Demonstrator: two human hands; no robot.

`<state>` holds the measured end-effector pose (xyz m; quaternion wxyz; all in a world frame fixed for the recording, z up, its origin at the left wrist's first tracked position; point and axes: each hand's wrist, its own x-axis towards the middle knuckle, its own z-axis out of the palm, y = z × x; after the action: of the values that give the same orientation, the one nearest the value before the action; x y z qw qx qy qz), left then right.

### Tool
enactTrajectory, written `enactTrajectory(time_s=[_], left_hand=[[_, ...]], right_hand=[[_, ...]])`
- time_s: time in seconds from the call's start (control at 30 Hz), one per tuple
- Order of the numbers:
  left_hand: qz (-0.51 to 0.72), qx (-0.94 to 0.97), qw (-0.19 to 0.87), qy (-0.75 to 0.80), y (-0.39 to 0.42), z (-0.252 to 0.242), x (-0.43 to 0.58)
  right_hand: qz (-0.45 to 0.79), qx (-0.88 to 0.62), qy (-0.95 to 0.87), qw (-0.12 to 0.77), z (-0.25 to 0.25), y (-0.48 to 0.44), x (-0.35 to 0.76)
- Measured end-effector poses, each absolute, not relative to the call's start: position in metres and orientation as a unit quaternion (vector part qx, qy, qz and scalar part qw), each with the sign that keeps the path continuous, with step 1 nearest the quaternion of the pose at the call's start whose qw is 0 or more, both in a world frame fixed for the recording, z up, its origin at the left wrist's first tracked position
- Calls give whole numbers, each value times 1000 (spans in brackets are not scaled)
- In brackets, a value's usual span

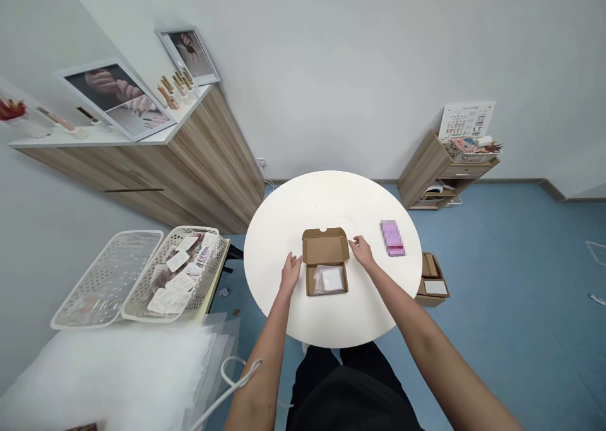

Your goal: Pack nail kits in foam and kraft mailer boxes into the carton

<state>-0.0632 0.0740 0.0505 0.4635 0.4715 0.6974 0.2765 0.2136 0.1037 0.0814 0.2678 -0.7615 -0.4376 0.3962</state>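
A small brown cardboard mailer box (326,294) sits with its lid (325,247) raised on the round white table (331,330). In its tray lies a white item in a clear plastic bag (330,279). My left hand (290,272) is beside the lid's left edge, fingers apart. At the right edge of the lid, my right hand (362,252) has its fingers spread and slightly bent. Whether either hand's fingertips touch the cardboard is too small to tell. Beyond my right hand lies a purple packet (392,237), its surface pixelated.
To the left, one white basket (177,270) holds packets and cards beside a clear-lined basket (106,279). Below them lie white foam sheets (108,371). A wooden cabinet (208,159) stands behind. An open carton (432,279) is on the floor right of the table, and a small shelf (447,172) stands farther back.
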Motion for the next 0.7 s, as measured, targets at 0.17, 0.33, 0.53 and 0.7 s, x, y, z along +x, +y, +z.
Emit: enactTrajectory(time_s=[0.17,0.33,0.53,0.7], left_hand=[[262,457,513,678,127,71,-60],[263,475,510,667,137,72,-53],[290,544,441,652,122,77,-58],[299,575,413,640,98,85,-57]], right_hand=[[525,-714,-386,258,86,141,208],[543,-693,-391,267,89,151,197],[529,-685,-417,277,98,142,196],[513,-684,-441,274,106,121,198]])
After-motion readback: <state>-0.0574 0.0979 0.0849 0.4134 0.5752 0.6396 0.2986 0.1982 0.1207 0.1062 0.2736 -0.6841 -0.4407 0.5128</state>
